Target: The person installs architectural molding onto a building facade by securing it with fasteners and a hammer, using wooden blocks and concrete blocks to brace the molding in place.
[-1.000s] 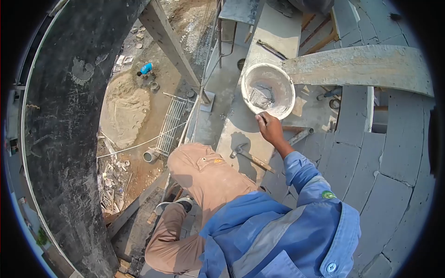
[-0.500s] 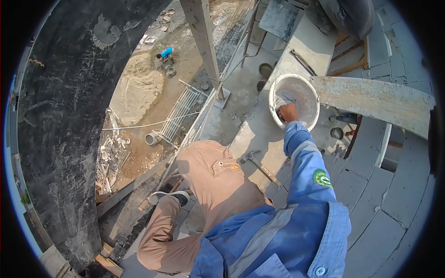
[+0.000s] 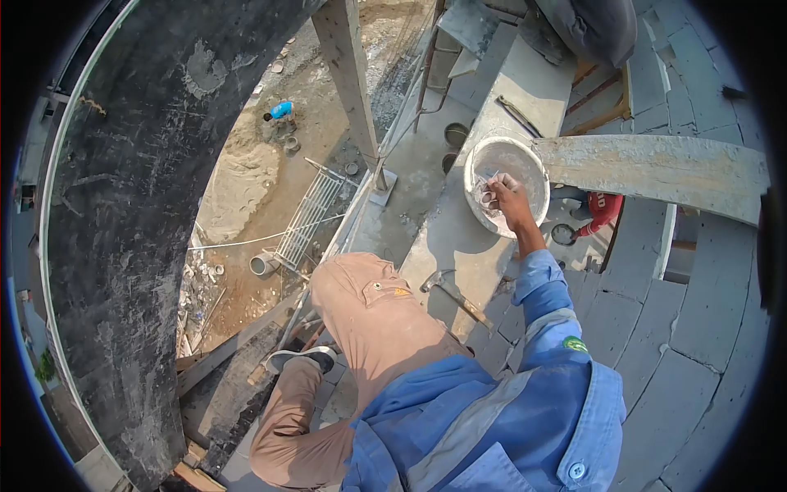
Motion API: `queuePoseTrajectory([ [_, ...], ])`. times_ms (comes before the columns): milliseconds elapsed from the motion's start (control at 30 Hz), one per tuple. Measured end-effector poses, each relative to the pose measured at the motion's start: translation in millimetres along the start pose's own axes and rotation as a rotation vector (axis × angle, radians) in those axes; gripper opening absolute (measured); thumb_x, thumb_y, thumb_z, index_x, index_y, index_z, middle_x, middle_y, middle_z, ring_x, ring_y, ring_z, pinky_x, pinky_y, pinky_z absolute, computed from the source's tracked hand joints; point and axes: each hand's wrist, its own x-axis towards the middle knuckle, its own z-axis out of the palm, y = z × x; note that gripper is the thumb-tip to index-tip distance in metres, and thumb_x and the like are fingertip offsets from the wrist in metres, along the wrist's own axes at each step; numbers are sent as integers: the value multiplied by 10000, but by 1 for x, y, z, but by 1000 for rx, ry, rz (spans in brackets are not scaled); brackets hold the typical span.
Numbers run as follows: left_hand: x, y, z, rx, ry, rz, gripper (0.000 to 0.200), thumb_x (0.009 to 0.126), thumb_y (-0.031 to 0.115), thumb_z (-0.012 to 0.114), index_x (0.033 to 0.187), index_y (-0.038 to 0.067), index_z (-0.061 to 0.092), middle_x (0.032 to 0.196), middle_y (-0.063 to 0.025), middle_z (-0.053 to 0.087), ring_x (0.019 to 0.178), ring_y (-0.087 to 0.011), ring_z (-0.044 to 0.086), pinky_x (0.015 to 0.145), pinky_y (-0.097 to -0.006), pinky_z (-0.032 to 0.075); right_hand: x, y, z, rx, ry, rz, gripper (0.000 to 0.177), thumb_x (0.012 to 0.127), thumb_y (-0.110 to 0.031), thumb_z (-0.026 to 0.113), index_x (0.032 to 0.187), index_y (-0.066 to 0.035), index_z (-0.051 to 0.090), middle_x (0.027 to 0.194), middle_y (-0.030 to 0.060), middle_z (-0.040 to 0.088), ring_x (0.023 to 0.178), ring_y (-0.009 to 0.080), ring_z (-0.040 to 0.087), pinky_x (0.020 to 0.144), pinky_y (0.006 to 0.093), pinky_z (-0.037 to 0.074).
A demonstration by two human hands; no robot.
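My right hand (image 3: 510, 199) is raised over the mouth of a white bucket (image 3: 539, 168), its fingers pinched together. Thin, pale, nail-like pieces show at the fingertips, too small to name for sure. More small bits lie inside the bucket, partly hidden behind the hand. The bucket stands on a concrete-grey plank (image 3: 449, 215). A claw hammer (image 3: 456, 297) with a wooden handle lies on the plank near my knee. Beyond the bucket rests a long dark-handled tool (image 3: 520, 116). My left hand is out of view.
A dark curved panel (image 3: 123, 246) rises on the left, with a drop to the ground beside it. A wooden post (image 3: 348, 74) and a curved board (image 3: 656, 168) flank the bucket. People work below, one in blue (image 3: 281, 110), one in red (image 3: 602, 211). Grey boards (image 3: 648, 328) lie right.
My right hand has lifted from deep inside the bucket to its rim level, fingers pinched. The view has shifted slightly, and the person in red below shows more.
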Motion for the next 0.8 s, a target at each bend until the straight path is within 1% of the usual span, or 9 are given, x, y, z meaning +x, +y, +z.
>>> queuePoseTrajectory([
  [67, -44, -76, 26, 56, 1, -37, 831, 869, 326, 708, 1561, 189, 268, 1538, -168, 376, 1388, -382, 385, 1137, -466, 343, -30, -21, 32, 23, -78, -136, 148, 990, -202, 584, 933, -65, 592, 860, 33, 656, 697, 105, 611, 592, 246, 478],
  [167, -123, -158, -69, 290, -27, -191, 857, 865, 315, 718, 1575, 202, 252, 1550, -162, 366, 1402, -379, 372, 1149, -464, 334, -84, -39, 122, 0, -282, -299, 142, 995, -150, 581, 901, -51, 545, 804, 16, 600, 658, 74, 536, 581, 233, 438],
  [233, -129, -118, -93, 229, 22, -158, 747, 885, 259, 702, 1532, 173, 339, 1546, -146, 365, 1393, -373, 377, 1130, -477, 342, -124, -37, 195, 27, -494, -355, 124, 992, -113, 578, 903, -53, 516, 809, 18, 593, 673, 70, 531, 600, 224, 430],
  [300, -148, -97, -101, 80, -12, -70, 436, 856, 147, 704, 1264, 93, 559, 1337, -136, 564, 1257, -359, 509, 1040, -476, 402, -164, -35, 277, 77, -802, -376, 111, 993, -96, 569, 915, -55, 502, 819, 23, 600, 688, 74, 550, 617, 219, 436],
  [367, -176, -102, -92, -188, -251, -82, 263, 823, 110, 703, 1069, 77, 616, 1067, -82, 646, 1065, -297, 594, 943, -432, 460, -216, -27, 348, 15, -1017, -482, 103, 962, -73, 605, 894, -42, 533, 746, 5, 556, 642, 68, 496, 583, 236, 414],
  [400, -182, -103, -92, -128, -298, 30, 201, 819, 109, 687, 1014, 87, 646, 1013, -62, 650, 1032, -273, 602, 928, -406, 469, -243, -19, 383, 22, -1131, -471, 103, 962, -73, 605, 894, -42, 533, 746, 5, 556, 642, 68, 496, 583, 236, 414],
  [467, -182, -97, -89, -166, -284, -57, 135, 816, 104, 672, 951, 99, 673, 969, -47, 656, 1058, -245, 598, 923, -385, 472, -299, -5, 450, 5, -1305, -551, 89, 945, -63, 619, 908, -31, 544, 734, 10, 575, 634, 66, 516, 576, 248, 429],
  [733, -174, -90, -87, -127, -348, -147, 354, 772, 179, 728, 1097, 99, 609, 1044, -69, 650, 1011, -261, 610, 969, -433, 436, -526, 16, 610, 261, -1592, -306, 143, 904, -121, 664, 959, -15, 586, 763, 89, 680, 690, 132, 623, 639, 313, 507],
  [800, -171, -89, -89, -144, -347, -125, 407, 750, 176, 737, 1126, 99, 601, 1042, -74, 653, 1004, -265, 612, 970, -433, 435, -552, 2, 612, 259, -1608, -303, 153, 880, -113, 659, 984, -13, 606, 808, 133, 691, 734, 234, 670, 695, 356, 525],
])
